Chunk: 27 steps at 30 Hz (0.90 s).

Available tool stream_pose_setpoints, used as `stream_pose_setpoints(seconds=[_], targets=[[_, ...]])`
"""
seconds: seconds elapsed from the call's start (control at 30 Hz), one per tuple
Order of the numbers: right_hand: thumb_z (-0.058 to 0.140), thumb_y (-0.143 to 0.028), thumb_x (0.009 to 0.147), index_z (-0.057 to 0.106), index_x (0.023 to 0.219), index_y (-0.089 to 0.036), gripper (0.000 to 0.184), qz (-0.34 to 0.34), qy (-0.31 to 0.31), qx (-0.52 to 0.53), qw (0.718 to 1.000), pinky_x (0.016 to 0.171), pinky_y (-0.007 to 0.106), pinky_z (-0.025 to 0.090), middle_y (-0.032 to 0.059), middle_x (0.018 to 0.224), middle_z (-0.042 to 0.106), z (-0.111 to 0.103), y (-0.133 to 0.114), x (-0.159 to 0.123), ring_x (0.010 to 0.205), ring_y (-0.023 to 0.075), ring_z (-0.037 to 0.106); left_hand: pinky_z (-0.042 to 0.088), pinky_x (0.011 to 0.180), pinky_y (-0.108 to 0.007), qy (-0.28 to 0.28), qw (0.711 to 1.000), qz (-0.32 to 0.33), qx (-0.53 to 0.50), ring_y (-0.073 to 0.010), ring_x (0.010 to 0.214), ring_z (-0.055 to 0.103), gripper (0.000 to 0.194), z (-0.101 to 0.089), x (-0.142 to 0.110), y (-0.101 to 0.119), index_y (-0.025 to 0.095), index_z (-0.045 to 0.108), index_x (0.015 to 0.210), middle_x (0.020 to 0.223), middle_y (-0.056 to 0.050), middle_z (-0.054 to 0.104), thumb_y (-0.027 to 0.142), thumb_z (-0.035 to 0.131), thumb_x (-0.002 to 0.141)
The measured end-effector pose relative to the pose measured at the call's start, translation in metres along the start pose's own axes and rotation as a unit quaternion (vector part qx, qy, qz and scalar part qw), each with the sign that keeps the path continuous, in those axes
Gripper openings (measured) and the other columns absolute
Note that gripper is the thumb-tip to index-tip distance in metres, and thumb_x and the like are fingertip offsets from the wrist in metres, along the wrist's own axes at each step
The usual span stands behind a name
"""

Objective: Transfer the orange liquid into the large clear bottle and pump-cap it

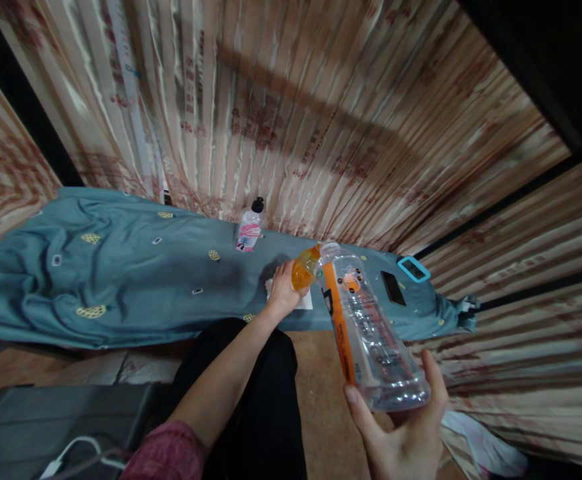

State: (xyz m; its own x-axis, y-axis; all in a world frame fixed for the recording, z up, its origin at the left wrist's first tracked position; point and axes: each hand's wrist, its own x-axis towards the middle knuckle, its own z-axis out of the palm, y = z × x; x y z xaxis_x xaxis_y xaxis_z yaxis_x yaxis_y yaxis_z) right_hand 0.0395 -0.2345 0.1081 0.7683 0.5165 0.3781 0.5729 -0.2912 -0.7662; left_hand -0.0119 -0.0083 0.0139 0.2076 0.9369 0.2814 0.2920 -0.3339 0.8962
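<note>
My left hand (283, 291) is wrapped round a small clear container of orange liquid (303, 268), tilted so its upper end meets the mouth area of a larger plastic bottle. Whether that container is a bottle or a cup, I cannot tell. My right hand (403, 437) grips the base of the large clear plastic bottle (371, 327), which has an orange and white label and leans with its neck away from me. Little or no liquid shows inside it. White paper (305, 301) lies under my left hand on the cloth.
A blue-green patterned cloth (135, 267) covers the narrow surface. On it stand a pump bottle (251, 227), a dark phone (393, 288) and a blue-rimmed device (413, 269). Pleated curtains (281, 120) hang behind. A grey box (65, 420) with a white cable (78, 443) sits at lower left.
</note>
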Motion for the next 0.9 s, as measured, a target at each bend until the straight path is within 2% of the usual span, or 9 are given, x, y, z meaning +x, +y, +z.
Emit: stream_pose_setpoints(seconds=[0.2,0.4,0.57,0.9], targets=[[0.076,-0.071,0.051,0.029,0.149,-0.017,0.121,0.0,0.004,-0.001,1.0,0.094,0.057,0.046,0.0214,0.139,0.048,-0.0001,-0.0001,0.0007,0.116,0.0389,0.057,0.046,0.103,-0.045,0.002,1.0,-0.001,0.005,-0.0291,0.114,0.057,0.062,0.0001,0.0003,-0.0006,0.018,0.052,0.122,0.119,-0.01,0.062,0.014,0.073,0.064],[0.076,-0.071,0.052,0.029,0.149,-0.016,0.121,-0.009,0.004,-0.003,1.0,0.094,0.055,0.047,0.0222,0.142,0.044,0.0001,-0.0001,0.0007,0.119,0.0397,0.055,0.046,0.102,-0.045,0.007,1.0,0.005,0.005,-0.0285,0.114,0.058,0.062,0.001,0.0003,-0.0013,0.02,0.052,0.122,0.118,-0.009,0.062,0.015,0.073,0.064],[0.076,-0.071,0.052,0.029,0.149,-0.019,0.119,0.005,0.005,0.011,1.0,0.096,0.056,0.046,0.0196,0.14,0.048,0.0007,-0.0013,-0.0002,0.12,0.0396,0.055,0.046,0.103,-0.045,0.001,1.0,-0.005,0.007,-0.0293,0.115,0.057,0.062,0.001,0.0006,-0.0004,0.018,0.052,0.123,0.119,-0.01,0.062,0.015,0.073,0.064],[0.076,-0.07,0.052,0.03,0.148,-0.016,0.12,-0.016,0.005,0.0,1.0,0.095,0.055,0.047,0.0218,0.143,0.043,0.0003,0.0,0.0012,0.122,0.0399,0.052,0.046,0.102,-0.045,0.009,1.0,0.01,0.001,-0.0285,0.113,0.057,0.061,0.0023,0.0011,-0.0024,0.019,0.053,0.121,0.117,-0.009,0.063,0.014,0.073,0.063]])
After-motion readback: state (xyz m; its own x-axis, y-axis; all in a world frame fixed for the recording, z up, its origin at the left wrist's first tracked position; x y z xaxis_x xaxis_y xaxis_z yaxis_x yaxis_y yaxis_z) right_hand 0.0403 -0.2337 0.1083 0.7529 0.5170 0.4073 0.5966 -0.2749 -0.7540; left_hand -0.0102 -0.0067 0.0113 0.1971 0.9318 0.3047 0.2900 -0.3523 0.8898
